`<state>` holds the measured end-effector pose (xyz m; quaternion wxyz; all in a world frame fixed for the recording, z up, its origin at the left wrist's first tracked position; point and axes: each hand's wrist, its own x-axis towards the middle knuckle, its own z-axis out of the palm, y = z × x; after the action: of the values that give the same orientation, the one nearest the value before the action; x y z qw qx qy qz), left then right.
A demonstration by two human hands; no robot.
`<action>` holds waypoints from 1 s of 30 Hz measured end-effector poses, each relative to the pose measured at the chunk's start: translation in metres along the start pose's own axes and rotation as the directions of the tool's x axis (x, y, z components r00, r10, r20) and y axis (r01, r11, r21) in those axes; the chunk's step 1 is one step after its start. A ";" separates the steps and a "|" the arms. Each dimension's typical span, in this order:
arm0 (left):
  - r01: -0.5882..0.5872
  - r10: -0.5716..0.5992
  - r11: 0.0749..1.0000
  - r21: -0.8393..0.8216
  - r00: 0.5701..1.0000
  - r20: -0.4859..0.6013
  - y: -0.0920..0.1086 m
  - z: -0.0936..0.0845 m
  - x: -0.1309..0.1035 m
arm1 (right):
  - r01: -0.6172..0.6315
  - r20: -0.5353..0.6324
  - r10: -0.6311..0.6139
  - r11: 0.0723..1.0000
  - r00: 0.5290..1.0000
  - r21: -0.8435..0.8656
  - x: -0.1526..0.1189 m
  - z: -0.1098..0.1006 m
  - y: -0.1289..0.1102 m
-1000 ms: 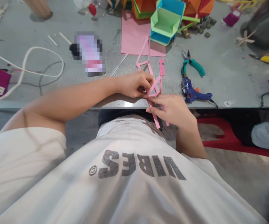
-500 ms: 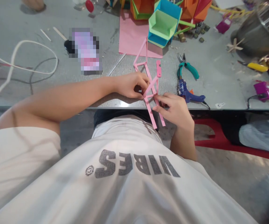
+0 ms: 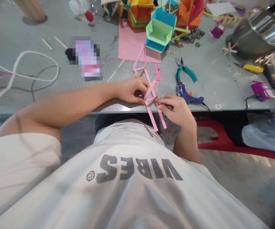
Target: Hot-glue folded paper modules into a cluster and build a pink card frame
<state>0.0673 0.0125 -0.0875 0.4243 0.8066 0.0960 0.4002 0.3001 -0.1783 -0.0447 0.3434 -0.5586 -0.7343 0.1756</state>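
Observation:
A frame of thin pink strips (image 3: 151, 116) lies at the table's front edge, with two long strips reaching out past it. At its left joint, my left hand (image 3: 134, 90) is closed, thumb and fingertips pinching the strips. On the other side my right hand (image 3: 177, 109) has its index finger and thumb closed on the right strip, near the short crosspiece. Just beyond the hands rests a small bright pink piece with dark holes (image 3: 157, 73). A pink paper sheet (image 3: 130, 47) is partly under folded paper shapes (image 3: 161, 30) farther back.
Pliers with teal handles (image 3: 190, 73) and a blue glue gun (image 3: 187, 96) lie to the right. A blurred-out phone (image 3: 86, 58) and a white cable (image 3: 16, 60) are on the left. A metal pot (image 3: 242, 35) and a yellow-handled tool (image 3: 253, 68) stand farther right.
The camera view has tilted slightly, so the table things appear a little lower and shifted left. Both hands keep nearly the same hold on the pink strip frame.

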 end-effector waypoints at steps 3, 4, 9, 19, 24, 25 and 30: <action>0.002 0.016 0.995 -0.100 0.984 0.176 -0.002 -0.002 0.000 | 0.053 -0.280 -0.029 0.995 0.960 0.079 -0.006 -0.001 0.013; 0.016 0.004 0.992 -0.123 0.988 0.156 0.000 -0.005 0.001 | 0.050 -0.349 -0.022 0.996 0.937 0.071 -0.008 -0.001 0.017; 0.104 -0.089 0.975 -0.195 0.992 0.085 0.016 -0.031 0.014 | 0.036 -0.429 -0.044 0.999 0.902 -0.029 -0.006 0.004 0.021; 0.111 -0.344 0.791 -0.601 0.894 -0.288 0.034 -0.052 0.034 | 0.131 -0.448 -0.084 0.988 0.890 0.076 0.071 0.007 0.020; 0.102 -0.423 0.677 -0.729 0.864 -0.272 0.050 -0.063 0.042 | 0.177 -0.296 -0.159 0.984 0.942 0.034 0.150 -0.003 0.010; 0.098 -0.435 0.662 -0.743 0.858 -0.275 0.050 -0.065 0.043 | 0.194 -0.263 -0.182 0.981 0.947 0.019 0.164 -0.003 0.007; 0.108 -0.487 0.672 -0.733 0.810 -0.328 0.032 -0.076 0.047 | 0.248 -0.222 -0.243 0.969 0.944 -0.005 0.204 0.005 -0.008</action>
<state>0.0372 0.0624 -0.0126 0.7119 0.4320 0.1832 0.5225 0.2621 0.0122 0.0199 0.4484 -0.4748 -0.7534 0.0766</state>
